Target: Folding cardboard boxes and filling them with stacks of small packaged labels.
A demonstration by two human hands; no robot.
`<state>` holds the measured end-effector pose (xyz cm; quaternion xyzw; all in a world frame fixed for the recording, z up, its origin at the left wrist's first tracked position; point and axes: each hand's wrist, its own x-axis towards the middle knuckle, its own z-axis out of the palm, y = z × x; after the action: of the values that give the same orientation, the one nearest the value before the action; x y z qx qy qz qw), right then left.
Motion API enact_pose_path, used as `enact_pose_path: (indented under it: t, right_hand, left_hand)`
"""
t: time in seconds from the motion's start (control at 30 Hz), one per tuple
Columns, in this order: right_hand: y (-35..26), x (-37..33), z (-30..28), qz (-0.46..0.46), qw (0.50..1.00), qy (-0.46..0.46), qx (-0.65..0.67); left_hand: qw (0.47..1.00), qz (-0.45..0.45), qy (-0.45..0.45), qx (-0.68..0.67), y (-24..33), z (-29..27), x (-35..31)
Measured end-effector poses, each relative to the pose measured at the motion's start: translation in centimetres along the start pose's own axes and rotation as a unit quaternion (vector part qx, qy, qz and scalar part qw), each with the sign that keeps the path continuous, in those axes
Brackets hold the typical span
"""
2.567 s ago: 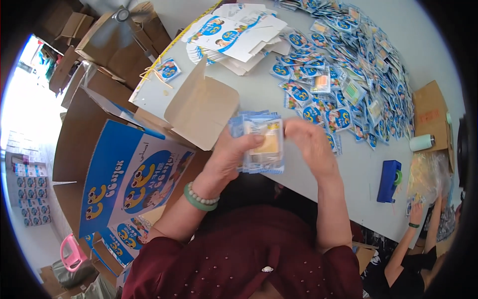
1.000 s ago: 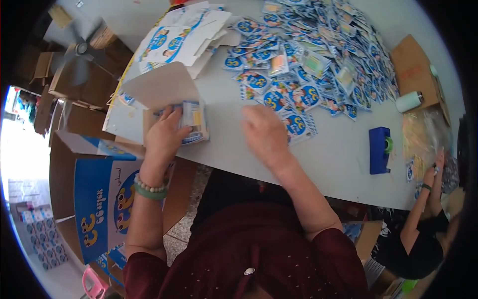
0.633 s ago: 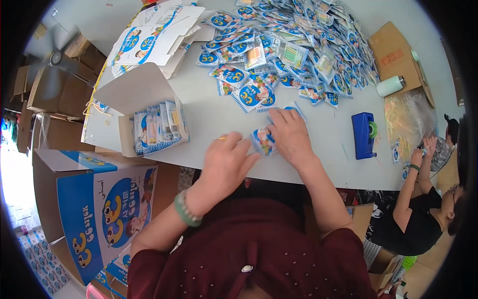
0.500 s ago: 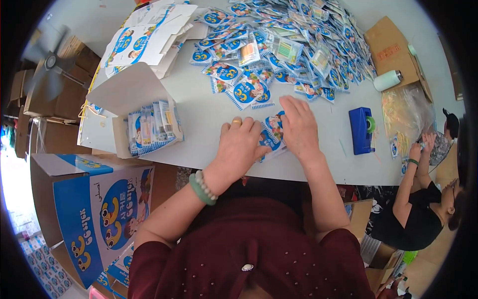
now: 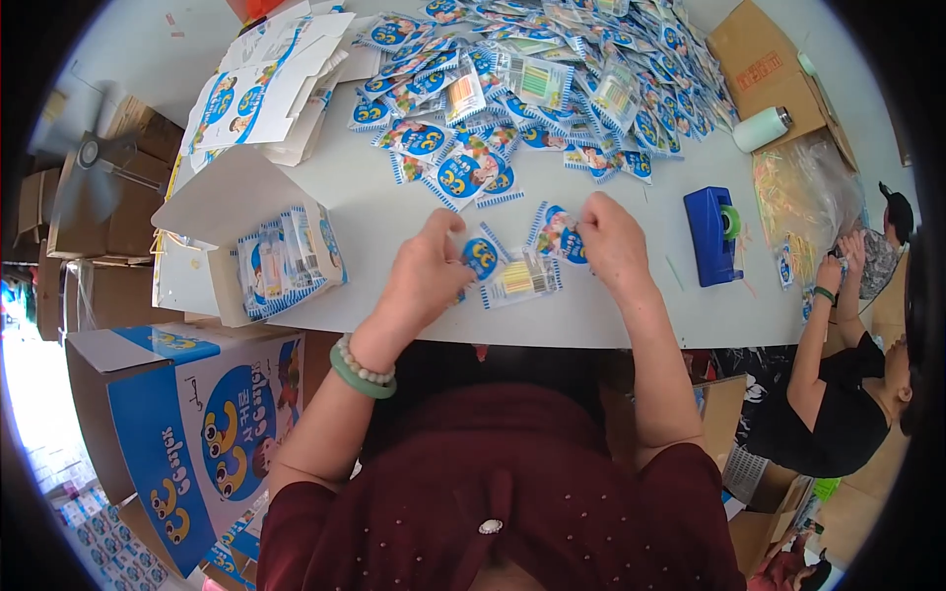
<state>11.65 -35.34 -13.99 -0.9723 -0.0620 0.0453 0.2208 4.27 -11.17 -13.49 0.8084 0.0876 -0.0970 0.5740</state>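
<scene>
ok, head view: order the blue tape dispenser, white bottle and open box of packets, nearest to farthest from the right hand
1. Blue tape dispenser: just right of the right hand, on the table.
2. White bottle: farther, up and right, by the cardboard.
3. Open box of packets: farthest, across at the table's left edge, past the left hand.

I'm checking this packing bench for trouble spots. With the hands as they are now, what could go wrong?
1. The left hand and right hand gather small packets close to the table edge; one could slide off.
2. The open carton of stacked packets overhangs the table's left edge, so a nudge might tip it.
3. The loose packet heap lies just beyond the hands; a sleeve could drag pieces along.
</scene>
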Motion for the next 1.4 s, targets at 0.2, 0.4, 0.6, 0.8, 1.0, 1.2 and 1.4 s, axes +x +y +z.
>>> enact_pose_path:
  t: [0.2,0.4,0.6,0.8,1.0,1.2,1.4]
  right_hand:
    - [-3.9,-3.6,0.0,0.076,0.775,0.001,0.628]
    - [-8.7,-5.9,3.5,0.018,0.791,-0.073,0.607]
    - [-8.7,-6.9,4.5,-0.148,0.944,0.023,0.292]
    - [-5.9,-6.5,1.0,-0.253,0.964,0.029,-0.072]
    - [-7.1,-1.8,1.1,-0.119,0.983,-0.136,-0.044]
    - [-9.0,5.4,3.6,-0.453,0.879,0.089,-0.116]
    - [-12.0,6.2,2.7,-0.238,0.958,-0.073,-0.145]
  left_hand:
    - [0.976,-0.044,0.015,-0.215,-0.4,-1.3,-0.4]
    - [0.840,-0.095,-0.020,-0.534,0.4,1.3,-3.1]
    - [0.893,-0.076,-0.028,-0.444,-1.5,0.8,-3.5]
    - [0.833,-0.126,0.002,-0.539,-2.0,-1.4,-2.6]
    - [0.762,-0.131,0.027,-0.633,-2.9,-2.6,-1.9]
    - [0.803,-0.143,0.048,-0.576,-2.8,-2.9,-1.8]
    - [0.789,-0.139,0.083,-0.593,-2.9,-3.9,-1.5]
